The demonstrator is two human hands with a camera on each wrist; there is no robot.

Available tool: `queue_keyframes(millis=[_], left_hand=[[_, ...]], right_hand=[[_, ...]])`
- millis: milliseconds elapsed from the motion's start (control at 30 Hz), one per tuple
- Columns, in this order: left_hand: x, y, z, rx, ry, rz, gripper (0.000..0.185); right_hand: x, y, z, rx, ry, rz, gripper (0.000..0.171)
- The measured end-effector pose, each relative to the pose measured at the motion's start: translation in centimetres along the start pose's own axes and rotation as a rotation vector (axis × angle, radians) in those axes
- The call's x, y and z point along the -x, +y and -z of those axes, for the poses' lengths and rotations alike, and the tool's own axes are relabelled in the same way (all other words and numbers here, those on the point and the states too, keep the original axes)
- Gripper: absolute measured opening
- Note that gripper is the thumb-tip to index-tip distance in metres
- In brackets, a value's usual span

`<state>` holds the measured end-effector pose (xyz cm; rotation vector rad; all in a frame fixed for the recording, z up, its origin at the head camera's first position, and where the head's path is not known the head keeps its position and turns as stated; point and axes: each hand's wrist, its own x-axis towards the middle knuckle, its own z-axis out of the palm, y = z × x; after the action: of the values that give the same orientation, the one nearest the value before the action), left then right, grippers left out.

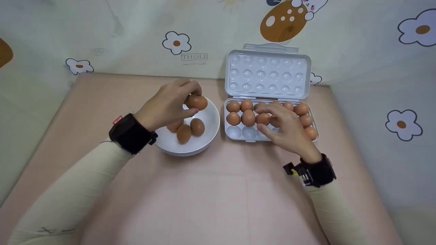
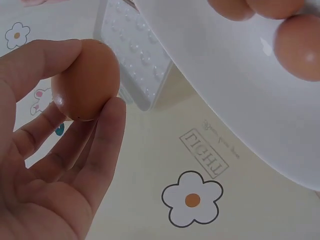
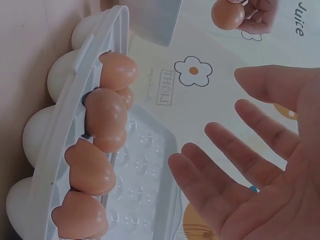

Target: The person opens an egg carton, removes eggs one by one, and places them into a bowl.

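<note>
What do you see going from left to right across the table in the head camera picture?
Left hand holding an egg → white bowl with eggs → egg tray with its lid open → right hand over the tray.

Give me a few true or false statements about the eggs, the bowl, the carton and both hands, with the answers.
1. The left hand pinches an egg above the white bowl. True.
2. The egg carton has its lid shut. False: the lid stands open behind the tray.
3. The right hand grips an egg. False: its fingers are spread and hold nothing, over the carton.
4. Three eggs lie in the bowl. True.
5. Every cup in the carton is filled. False: several front cups are empty.
</note>
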<state>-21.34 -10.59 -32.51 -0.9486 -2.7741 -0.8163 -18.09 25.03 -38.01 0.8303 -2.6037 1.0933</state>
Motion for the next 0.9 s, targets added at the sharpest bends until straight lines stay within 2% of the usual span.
queue_keyframes(millis=[200,400,500,900], left_hand=[[-0.1,-1.4,0.3,-0.043,-0.045,0.025,0.033],[-0.5,-2.5,0.5,-0.080,-0.157,0.110,0.035],[-0.8,-3.0,0.5,-0.116,-0.209,0.132,0.032],[-1.5,-4.7,-1.1,-0.172,-0.348,0.174,0.029]], right_hand=[[0.0,0.1,0.1,0.025,-0.007,0.005,0.039],[-0.1,0.3,0.1,0.035,-0.008,0.020,0.040],[0.0,0.4,0.1,0.031,-0.004,0.022,0.042],[0.0,0.5,0.1,0.019,-0.024,0.020,0.043]])
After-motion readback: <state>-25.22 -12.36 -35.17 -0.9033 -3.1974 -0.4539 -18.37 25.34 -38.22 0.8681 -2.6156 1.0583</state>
